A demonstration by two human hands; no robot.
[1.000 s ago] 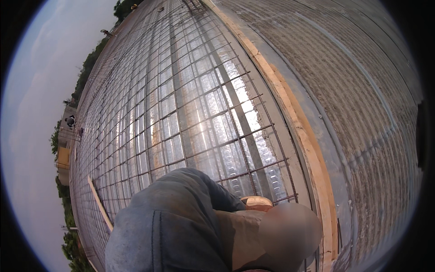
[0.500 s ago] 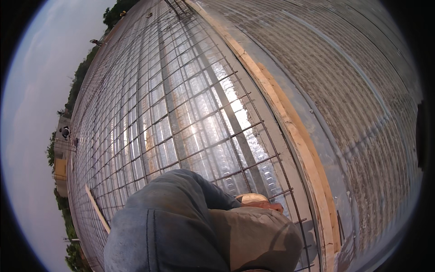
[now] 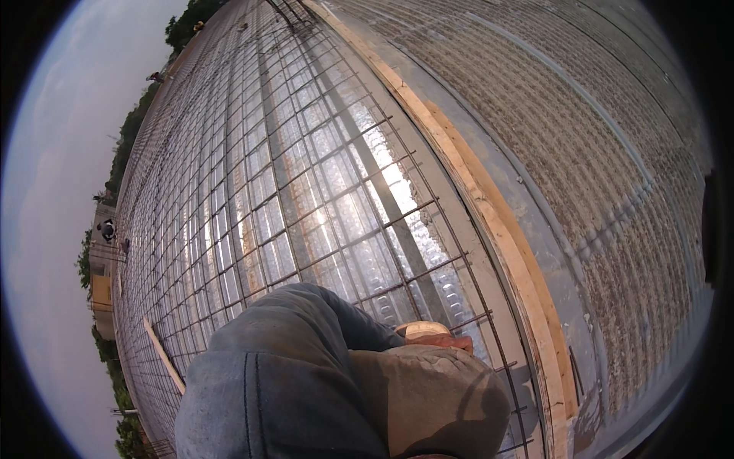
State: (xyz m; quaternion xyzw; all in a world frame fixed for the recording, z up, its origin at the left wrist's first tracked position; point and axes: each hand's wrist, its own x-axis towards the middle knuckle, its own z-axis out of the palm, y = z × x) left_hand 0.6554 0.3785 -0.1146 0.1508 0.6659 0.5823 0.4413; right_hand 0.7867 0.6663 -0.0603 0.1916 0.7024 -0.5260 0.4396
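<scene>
A bent limb in grey-blue cloth (image 3: 283,375) fills the lower middle of the view. Against it lies a brown, textured, seamed shape (image 3: 432,402), either a glove or a boot; I cannot tell which. Just beyond it a pale rounded object (image 3: 419,330) and a reddish sliver (image 3: 453,342) peek out over the steel rebar mesh (image 3: 306,191). The sliver may be fingers of my right hand, but its grip is hidden. My left hand does not show.
The rebar mesh lies over shiny ribbed metal decking (image 3: 336,222) and runs far ahead. A long wooden edge board (image 3: 489,222) bounds it on the right, with rough grey ribbed surface (image 3: 604,153) beyond. A loose wooden strip (image 3: 162,356) lies at the left. Trees and small buildings line the left rim.
The view has shifted slightly and the brown shape has moved a little to the left and down. The mesh and the boards have not moved.
</scene>
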